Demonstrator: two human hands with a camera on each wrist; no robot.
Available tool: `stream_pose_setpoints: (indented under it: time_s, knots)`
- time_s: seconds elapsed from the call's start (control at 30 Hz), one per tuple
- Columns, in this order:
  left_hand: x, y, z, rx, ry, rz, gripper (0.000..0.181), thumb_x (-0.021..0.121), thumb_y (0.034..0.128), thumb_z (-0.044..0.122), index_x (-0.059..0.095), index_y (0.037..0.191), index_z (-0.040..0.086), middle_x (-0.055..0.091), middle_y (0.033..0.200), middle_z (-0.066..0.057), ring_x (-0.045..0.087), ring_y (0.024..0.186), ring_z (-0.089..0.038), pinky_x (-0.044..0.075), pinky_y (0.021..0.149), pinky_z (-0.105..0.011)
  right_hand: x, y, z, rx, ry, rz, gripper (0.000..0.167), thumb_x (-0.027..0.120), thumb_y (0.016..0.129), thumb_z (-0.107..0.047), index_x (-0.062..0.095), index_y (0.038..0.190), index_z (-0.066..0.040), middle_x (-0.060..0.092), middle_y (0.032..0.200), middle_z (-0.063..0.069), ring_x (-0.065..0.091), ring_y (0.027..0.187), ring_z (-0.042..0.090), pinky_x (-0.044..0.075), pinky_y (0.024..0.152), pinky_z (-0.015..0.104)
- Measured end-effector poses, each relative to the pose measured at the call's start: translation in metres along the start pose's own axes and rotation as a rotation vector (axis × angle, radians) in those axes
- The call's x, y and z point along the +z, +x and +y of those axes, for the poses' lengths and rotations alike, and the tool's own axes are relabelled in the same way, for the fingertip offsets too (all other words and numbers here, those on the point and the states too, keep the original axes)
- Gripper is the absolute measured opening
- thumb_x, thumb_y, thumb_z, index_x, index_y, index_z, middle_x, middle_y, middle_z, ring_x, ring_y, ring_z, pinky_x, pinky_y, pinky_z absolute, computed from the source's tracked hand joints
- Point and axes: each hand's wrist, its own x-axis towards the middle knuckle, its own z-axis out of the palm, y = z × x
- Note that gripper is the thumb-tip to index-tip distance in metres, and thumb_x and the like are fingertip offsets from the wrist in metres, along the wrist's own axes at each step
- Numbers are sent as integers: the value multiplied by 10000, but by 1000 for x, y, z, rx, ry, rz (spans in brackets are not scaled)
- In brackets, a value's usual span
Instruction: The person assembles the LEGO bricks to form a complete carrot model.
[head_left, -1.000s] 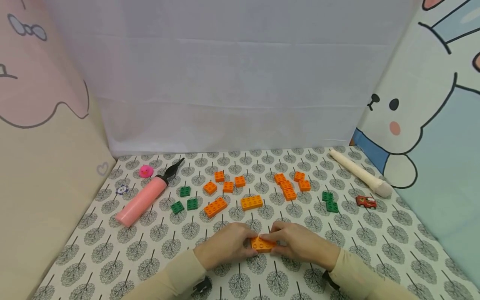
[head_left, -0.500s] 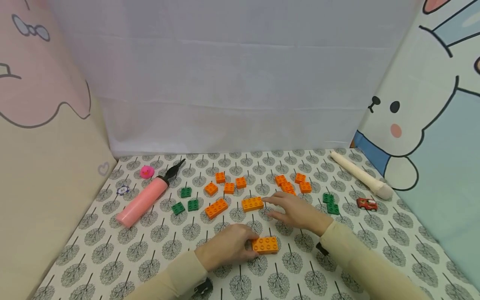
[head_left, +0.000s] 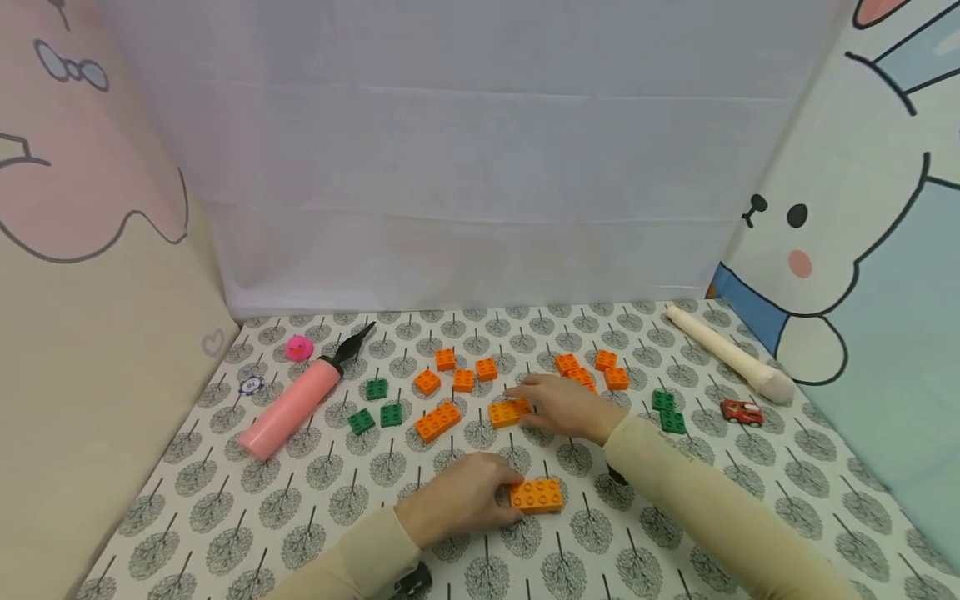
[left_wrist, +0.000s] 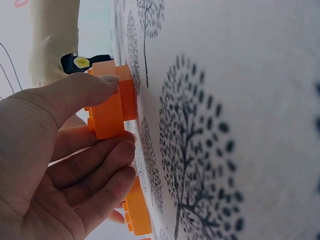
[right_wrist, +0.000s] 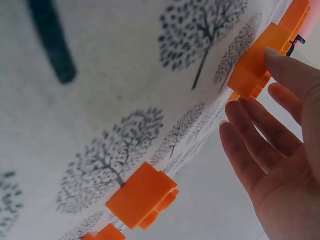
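My left hand [head_left: 463,497] grips the left end of an orange building brick [head_left: 537,496] near the front of the table. In the left wrist view, that upper brick [left_wrist: 107,116] sits on a second orange brick [left_wrist: 128,94], with my thumb on its side. Farther back, my right hand [head_left: 564,405] is at the right end of another eight-stud orange brick [head_left: 506,414]. Its thumb lies on one side of this brick [right_wrist: 254,62] in the right wrist view, with fingers at the other side. A third long orange brick [head_left: 438,422] lies just to its left.
Small orange bricks [head_left: 463,381] lie behind, with more [head_left: 606,360] to the right. Green bricks [head_left: 391,415] lie left, others [head_left: 672,422] right. A pink pump [head_left: 292,408], pink duck [head_left: 298,348] and chip [head_left: 251,385] are left; a white stick [head_left: 727,354] and red car [head_left: 742,412] right.
My right hand has left the front orange brick and moved back to the long orange brick farther away. The left hand keeps its hold on the front brick.
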Motion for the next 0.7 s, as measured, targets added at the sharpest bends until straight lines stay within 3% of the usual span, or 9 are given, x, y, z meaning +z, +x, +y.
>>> stream_pose_setpoints:
  time_s: [0.27, 0.5, 0.7]
  knots:
    - [-1, 0, 2, -18, -1, -1, 411, 783, 836, 307, 716, 1207, 144, 720, 1077, 45, 628, 927, -11, 524, 875, -190, 3, 0, 2, -27, 21, 7, 429, 718, 917, -212, 641, 1323, -97, 624, 1091, 61, 560, 824, 110, 531, 747, 284]
    - [0, 0, 2, -27, -12, -8, 412, 782, 833, 304, 717, 1208, 147, 716, 1055, 56, 610, 886, 5, 520, 840, -175, 1, -10, 1, 14, 51, 13, 433, 683, 945, -248, 621, 1354, -121, 615, 1113, 31, 583, 872, 127, 537, 771, 283]
    - [2, 0, 1, -22, 10, 1, 417, 784, 830, 317, 720, 1203, 141, 722, 1060, 46, 616, 890, -4, 528, 843, -191, -8, -39, -3, 35, 66, 61, 403, 676, 953, -252, 639, 1342, -156, 628, 1126, 27, 610, 891, 152, 542, 751, 275]
